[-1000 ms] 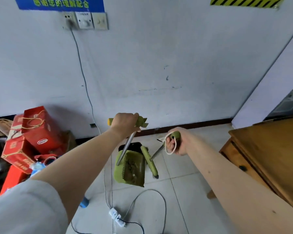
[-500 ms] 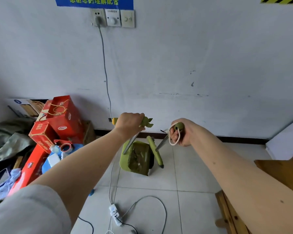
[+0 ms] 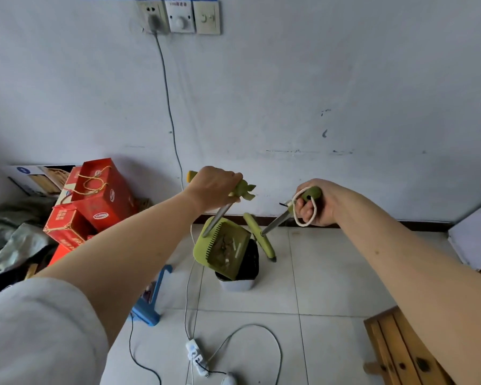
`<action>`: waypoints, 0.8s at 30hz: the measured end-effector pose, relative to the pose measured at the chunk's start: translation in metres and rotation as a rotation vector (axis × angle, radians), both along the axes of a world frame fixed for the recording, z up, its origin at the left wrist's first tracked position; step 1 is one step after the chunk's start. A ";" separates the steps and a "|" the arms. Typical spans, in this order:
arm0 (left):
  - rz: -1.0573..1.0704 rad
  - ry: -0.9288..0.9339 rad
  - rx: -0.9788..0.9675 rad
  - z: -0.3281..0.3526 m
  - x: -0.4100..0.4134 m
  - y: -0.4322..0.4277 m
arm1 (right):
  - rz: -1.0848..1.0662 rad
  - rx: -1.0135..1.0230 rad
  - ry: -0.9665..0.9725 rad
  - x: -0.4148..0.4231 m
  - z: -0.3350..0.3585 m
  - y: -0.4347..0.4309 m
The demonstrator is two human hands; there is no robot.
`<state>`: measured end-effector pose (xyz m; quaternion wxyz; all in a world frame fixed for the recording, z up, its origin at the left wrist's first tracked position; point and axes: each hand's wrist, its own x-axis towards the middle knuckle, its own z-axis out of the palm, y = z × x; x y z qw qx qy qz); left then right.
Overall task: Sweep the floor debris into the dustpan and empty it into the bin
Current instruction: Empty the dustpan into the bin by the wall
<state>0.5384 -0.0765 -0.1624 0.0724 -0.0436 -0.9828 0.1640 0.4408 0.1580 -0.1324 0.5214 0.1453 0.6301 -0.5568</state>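
right now the left hand (image 3: 214, 187) has its fingers curled tight round the handle of the green dustpan (image 3: 206, 254). the dustpan is tipped over the small bin (image 3: 238, 284) on the floor near the far wall, with bits of dirt (image 3: 225, 245) in it. the right hand (image 3: 320, 207) squeezes the top of the broom (image 3: 261, 240), and a white string loop hangs over its fingers. the broom head is just right of the bin. red boxes (image 3: 100, 195) sit far left.

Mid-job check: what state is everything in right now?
Bin: open, black liner.
Dustpan: lifted, tilted over the bin, debris inside.
Broom: held, head down.
Left grip: holds dustpan handle.
Right grip: holds broom handle.
Plug: in the wall socket.
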 end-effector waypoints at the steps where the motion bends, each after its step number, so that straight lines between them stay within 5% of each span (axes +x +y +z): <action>1: -0.012 -0.004 -0.018 0.001 -0.003 -0.002 | -0.003 -0.001 -0.002 -0.002 0.002 -0.002; 12: -0.171 -0.058 -0.128 -0.033 -0.005 0.012 | -0.024 0.030 -0.002 0.010 -0.008 0.002; 24: -0.571 -0.203 -0.294 -0.074 0.032 0.016 | -0.072 0.116 0.048 0.024 -0.019 0.024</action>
